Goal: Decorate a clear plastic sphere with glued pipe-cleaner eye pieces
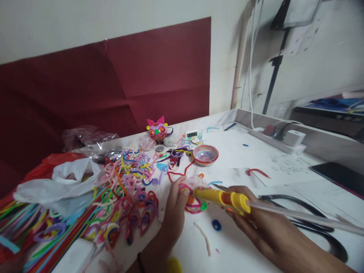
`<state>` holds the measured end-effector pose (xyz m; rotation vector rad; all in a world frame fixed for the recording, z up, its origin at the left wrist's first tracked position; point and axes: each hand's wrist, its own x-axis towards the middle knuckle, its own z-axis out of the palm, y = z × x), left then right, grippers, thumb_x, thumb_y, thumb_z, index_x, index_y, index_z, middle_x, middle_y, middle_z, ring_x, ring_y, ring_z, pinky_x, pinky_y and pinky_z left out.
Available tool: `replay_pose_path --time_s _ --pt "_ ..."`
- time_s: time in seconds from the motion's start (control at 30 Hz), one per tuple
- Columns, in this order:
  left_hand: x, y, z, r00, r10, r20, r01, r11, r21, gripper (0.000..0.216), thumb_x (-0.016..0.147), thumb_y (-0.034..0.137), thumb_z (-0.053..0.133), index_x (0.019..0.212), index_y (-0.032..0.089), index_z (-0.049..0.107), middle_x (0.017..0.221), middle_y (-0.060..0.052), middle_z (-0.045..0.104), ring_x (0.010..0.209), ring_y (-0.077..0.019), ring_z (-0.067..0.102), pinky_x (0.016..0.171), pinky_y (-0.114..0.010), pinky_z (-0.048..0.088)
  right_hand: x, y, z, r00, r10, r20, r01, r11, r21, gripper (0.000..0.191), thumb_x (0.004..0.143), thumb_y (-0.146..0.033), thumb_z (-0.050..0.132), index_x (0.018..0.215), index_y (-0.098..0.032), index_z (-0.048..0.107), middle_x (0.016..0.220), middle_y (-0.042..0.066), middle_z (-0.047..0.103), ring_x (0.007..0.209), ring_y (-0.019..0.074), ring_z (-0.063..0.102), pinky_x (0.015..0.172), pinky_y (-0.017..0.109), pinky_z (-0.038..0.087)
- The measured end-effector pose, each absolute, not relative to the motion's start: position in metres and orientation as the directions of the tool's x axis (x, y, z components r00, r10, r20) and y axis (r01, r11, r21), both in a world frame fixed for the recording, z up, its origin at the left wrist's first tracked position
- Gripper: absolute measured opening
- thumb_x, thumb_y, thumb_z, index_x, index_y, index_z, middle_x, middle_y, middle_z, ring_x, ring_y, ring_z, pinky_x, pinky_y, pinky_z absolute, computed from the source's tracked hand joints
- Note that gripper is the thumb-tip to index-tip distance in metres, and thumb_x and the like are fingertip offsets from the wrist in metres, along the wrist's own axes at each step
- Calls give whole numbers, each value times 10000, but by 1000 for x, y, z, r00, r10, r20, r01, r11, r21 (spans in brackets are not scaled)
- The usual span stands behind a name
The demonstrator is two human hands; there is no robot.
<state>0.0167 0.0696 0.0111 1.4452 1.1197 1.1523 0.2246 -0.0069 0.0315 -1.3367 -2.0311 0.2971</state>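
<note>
My left hand (175, 206) grips the left side of a half-covered bowl-shaped craft piece (196, 207) with pink, orange and green pipe-cleaner shapes on it. In my right hand (253, 216) is a yellow hot glue gun (222, 198), a long translucent glue stick (301, 214) sticking out of its back. The gun's nozzle points left at the piece, close to my left thumb; whether it touches is unclear. A dark blue pipe-cleaner coil (216, 225) and a cream pipe-cleaner strip (204, 239) lie in front of the piece.
Black-handled scissors (295, 199) lie under and beside my right forearm. A pile of pipe-cleaner bits (133, 167) spreads at left. Behind stand a colourful bowl (205, 155), a cat-faced craft (158, 129) and a small digital display (192, 134). A power strip (280, 141) and phone (339, 176) are at right.
</note>
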Motion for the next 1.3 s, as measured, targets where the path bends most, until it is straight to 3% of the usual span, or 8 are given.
replay_pose_path --time_s 0.43,0.67,1.3 --pt "17 68 14 140 982 125 112 -142 984 415 900 338 483 1280 184 540 1260 -91 599 1233 -223 496 1014 -318 390 219 -10 41 -220 872 438 766 432 -476 166 994 -304 336 1018 -211 471 848 62 602 702 192 624 612 314 533" --pt "18 68 13 148 982 118 122 -137 983 428 907 352 472 1297 182 524 1297 -94 575 1275 -222 458 1044 -321 364 219 -9 37 -219 853 473 764 451 -461 169 983 -266 352 1089 -206 469 832 53 604 669 183 623 566 290 519" --pt "18 69 12 144 980 135 126 -154 980 404 903 341 471 1268 184 542 1214 -82 611 1197 -214 513 981 -298 403 217 -12 39 -203 850 486 769 446 -458 131 984 -295 349 941 -218 447 827 60 588 715 191 630 573 284 533"
